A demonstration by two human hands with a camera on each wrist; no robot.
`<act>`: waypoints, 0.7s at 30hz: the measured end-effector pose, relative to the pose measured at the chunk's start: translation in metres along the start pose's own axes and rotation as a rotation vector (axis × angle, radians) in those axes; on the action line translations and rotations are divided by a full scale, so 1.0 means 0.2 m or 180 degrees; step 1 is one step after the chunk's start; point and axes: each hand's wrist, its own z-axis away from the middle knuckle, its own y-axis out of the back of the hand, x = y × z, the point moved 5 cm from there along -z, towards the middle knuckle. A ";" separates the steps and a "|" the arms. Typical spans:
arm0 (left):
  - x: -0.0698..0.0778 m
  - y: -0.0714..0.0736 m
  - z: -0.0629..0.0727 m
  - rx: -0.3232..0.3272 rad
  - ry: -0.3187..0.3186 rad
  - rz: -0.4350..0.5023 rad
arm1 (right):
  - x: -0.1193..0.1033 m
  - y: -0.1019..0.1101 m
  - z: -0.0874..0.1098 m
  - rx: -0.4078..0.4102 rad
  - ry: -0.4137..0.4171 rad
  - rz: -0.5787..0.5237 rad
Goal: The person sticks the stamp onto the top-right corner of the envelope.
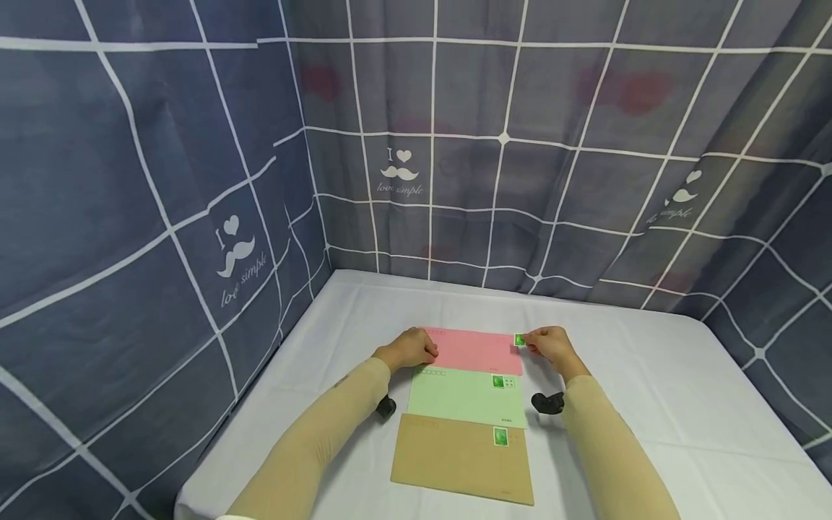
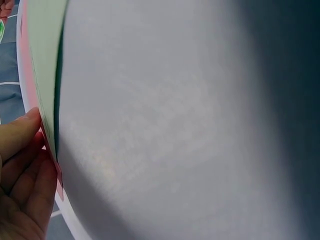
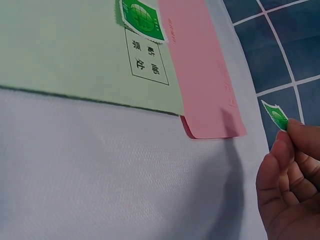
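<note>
A pink envelope (image 1: 477, 352) lies farthest back of three envelopes in a column. Its left edge is held by my left hand (image 1: 411, 348), thumb and fingers at the paper in the left wrist view. Over its far right corner, my right hand (image 1: 552, 345) pinches a small green stamp (image 3: 275, 115) between thumb and fingertips. In the right wrist view this stamp is raised and tilted. The green envelope (image 1: 464, 399) overlaps the pink one's near edge and bears a green stamp (image 1: 497, 382) at its upper right. Nearest lies a brown envelope (image 1: 455, 458), also with a green stamp (image 1: 500, 437).
A white cloth (image 1: 650, 404) covers the table. Dark grid-patterned curtains (image 1: 455, 166) stand behind it and along both sides. Black wrist devices (image 1: 547, 403) sit beneath the forearms, close over the cloth.
</note>
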 end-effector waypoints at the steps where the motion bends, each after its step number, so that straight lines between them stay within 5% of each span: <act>1: 0.00 0.00 0.00 0.0002 0.0000 -0.0006 | 0.00 0.00 0.00 -0.0004 -0.0006 0.0006; 21: 0.01 0.01 0.03 0.0011 0.0030 0.0058 | -0.02 -0.07 -0.01 -0.0056 0.0183 -0.0057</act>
